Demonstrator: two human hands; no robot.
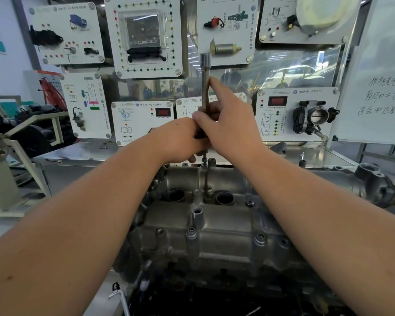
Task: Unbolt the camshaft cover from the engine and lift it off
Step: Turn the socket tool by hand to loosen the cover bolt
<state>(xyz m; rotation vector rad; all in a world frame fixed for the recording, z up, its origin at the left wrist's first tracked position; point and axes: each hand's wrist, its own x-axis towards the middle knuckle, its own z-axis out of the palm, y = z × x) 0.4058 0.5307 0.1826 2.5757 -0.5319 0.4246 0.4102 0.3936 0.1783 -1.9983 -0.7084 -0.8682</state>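
Both hands work a long socket extension bar (205, 83) held upright over the far edge of the camshaft cover (214, 224). The left hand (180, 140) is curled round the lower part of the tool. The right hand (226, 124) grips the shaft just above it, with the forefinger stretched up along the bar. The bar's open socket end points upward; its lower end drops to a bolt (204, 164) at the cover's rear edge, though the seating of the bit on the bolt head is too small to confirm.

The cover sits on the engine in the middle foreground, directly below the forearms, and is not lifted.

Progress: judged early to mid stage. Several hex-head bolts remain seated in the cover, including a front left bolt (191, 232), a front right bolt (259, 238) and a right-side bolt (250, 202). No removed bolts are seen lying nearby. A bent wrench (121, 297) lies at the bench's near edge, untouched. Remaining work: finish the rear bolt, withdraw the others, then lift the cover away.
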